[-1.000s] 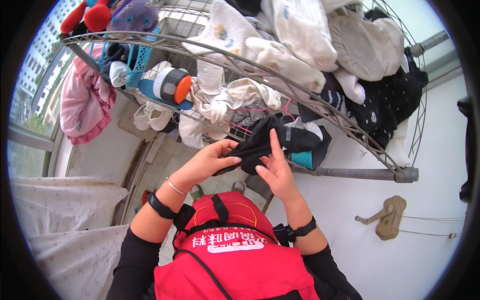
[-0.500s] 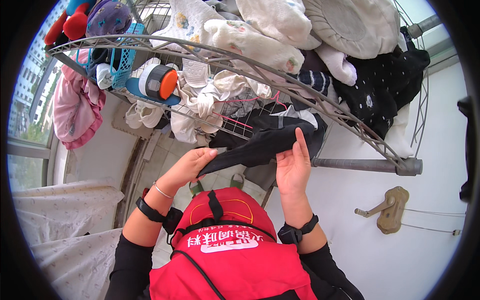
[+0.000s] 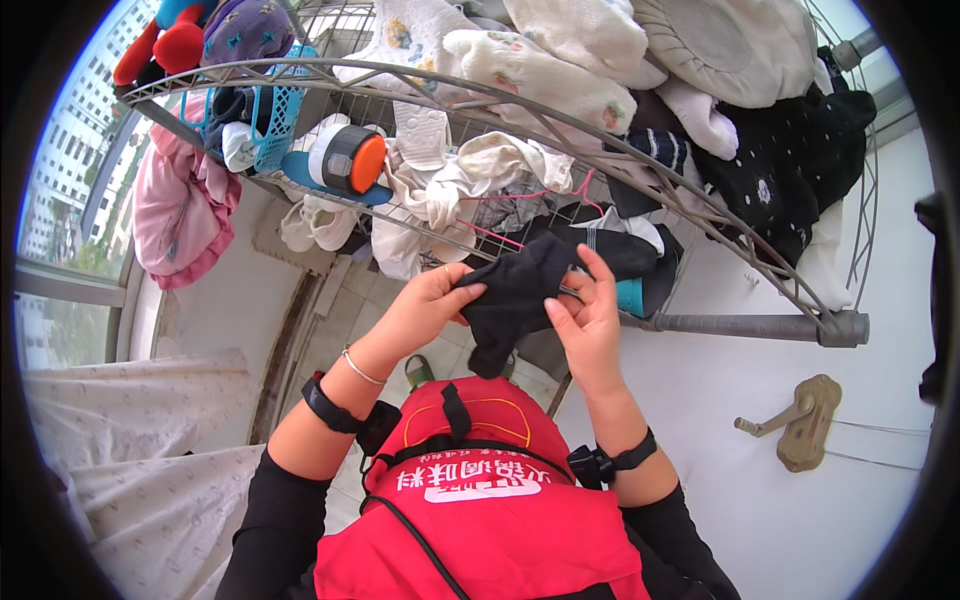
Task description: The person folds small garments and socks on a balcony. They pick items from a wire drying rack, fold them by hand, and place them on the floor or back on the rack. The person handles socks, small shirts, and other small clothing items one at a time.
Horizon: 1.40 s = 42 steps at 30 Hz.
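A small black sock (image 3: 508, 300) hangs in front of the wire rack, held up between my two hands. My left hand (image 3: 437, 303) pinches its left edge between thumb and fingers. On the other side my right hand (image 3: 592, 322) has its thumb and bent fingers at the sock's right edge, its forefinger pointing up. One end of the sock droops between the hands. Just behind the right hand lies more dark cloth (image 3: 640, 258) with light stripes, beside a teal object (image 3: 629, 297) partly hidden by it.
The grey wire rack (image 3: 745, 322) curves across in front of me, piled with white fleecy clothes (image 3: 540, 85) and a black dotted garment (image 3: 790, 175). A blue basket (image 3: 283, 120), an orange-topped round container (image 3: 366, 163) and a pink hanger (image 3: 495, 236) are there. A crank handle (image 3: 805, 425) is on the right wall.
The sock was stretched out lengthwise; now it is bunched, with one end hanging down. My right hand's fingers have bent from flat to its edge. The view has shifted slightly left.
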### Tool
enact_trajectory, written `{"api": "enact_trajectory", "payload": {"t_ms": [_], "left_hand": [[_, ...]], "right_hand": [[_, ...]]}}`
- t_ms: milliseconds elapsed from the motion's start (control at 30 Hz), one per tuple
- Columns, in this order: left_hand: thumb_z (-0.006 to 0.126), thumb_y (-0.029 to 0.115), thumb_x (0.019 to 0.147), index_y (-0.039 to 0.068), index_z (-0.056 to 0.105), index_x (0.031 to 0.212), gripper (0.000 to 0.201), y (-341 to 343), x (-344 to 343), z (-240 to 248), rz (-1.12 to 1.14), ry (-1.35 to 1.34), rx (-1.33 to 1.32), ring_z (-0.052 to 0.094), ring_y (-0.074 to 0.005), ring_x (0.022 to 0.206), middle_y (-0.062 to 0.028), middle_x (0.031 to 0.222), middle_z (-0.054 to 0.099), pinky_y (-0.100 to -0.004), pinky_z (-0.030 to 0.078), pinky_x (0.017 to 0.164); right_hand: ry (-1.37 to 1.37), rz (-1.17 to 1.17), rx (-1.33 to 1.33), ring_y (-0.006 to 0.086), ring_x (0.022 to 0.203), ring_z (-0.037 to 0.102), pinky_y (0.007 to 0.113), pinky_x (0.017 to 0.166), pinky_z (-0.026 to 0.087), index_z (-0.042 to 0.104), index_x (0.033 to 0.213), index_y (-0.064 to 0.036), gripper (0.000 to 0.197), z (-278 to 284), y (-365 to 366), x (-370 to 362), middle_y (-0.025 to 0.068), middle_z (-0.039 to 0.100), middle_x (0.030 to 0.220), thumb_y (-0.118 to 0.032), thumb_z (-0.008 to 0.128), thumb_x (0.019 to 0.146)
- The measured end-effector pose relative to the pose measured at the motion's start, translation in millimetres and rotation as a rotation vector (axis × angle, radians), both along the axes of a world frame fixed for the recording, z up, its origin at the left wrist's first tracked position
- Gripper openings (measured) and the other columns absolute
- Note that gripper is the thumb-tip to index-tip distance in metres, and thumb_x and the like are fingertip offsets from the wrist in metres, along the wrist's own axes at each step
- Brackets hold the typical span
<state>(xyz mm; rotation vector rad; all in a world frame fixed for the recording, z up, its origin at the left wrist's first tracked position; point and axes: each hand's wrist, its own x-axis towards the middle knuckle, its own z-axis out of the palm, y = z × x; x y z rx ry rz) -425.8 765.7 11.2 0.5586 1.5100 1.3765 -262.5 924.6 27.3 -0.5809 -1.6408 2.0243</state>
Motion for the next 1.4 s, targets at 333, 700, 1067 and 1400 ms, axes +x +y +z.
{"api": "enact_trajectory", "payload": {"t_ms": [333,700,1067,1400], "left_hand": [[0.045,0.017,0.104,0.003,0.052,0.127,0.028,-2.9,14.6,-2.0,0.067,-0.467,0.286,0.066,-0.0165,0.102,-0.0071,0.116,0.065,-0.0304,0.056,0.086],[0.043,0.01,0.103,0.006,0.035,0.145,0.043,-32.4,-14.9,-2.5,0.139,-0.408,0.365,0.062,-0.0216,0.114,-0.0095,0.131,0.057,-0.0397,0.054,0.095],[0.047,0.009,0.102,0.003,0.042,0.142,0.041,-81.5,-43.1,-26.8,0.102,-0.302,0.329,0.062,-0.0187,0.111,-0.0092,0.129,0.058,-0.0373,0.055,0.092],[0.047,0.011,0.101,0.002,0.033,0.148,0.05,-51.9,-13.1,-1.2,-0.048,-0.466,0.362,0.054,-0.0165,0.122,-0.0068,0.136,0.053,-0.0362,0.043,0.105]], "right_hand": [[0.166,0.083,-0.296,0.0114,0.103,0.056,0.025,0.09,0.045,0.025,0.149,-0.0075,0.064,-20.9,-0.5,-3.0,0.0103,0.051,0.126,-0.01,0.061,0.096],[-0.294,0.388,0.038,0.0011,0.066,0.039,0.02,0.055,0.033,0.064,0.094,-0.0017,0.022,-16.4,15.0,17.2,-0.0085,0.051,0.073,-0.023,0.063,0.096],[-0.344,0.42,0.578,0.0104,0.062,0.051,0.025,0.057,0.04,0.066,0.083,0.0002,0.015,13.8,36.5,41.6,0.0028,0.061,0.069,-0.012,0.075,0.082],[-0.205,0.494,0.687,0.021,0.076,0.055,0.03,0.065,0.045,0.066,0.094,-0.0038,0.023,9.4,11.6,30.1,0.0063,0.059,0.089,-0.015,0.078,0.078]]}}
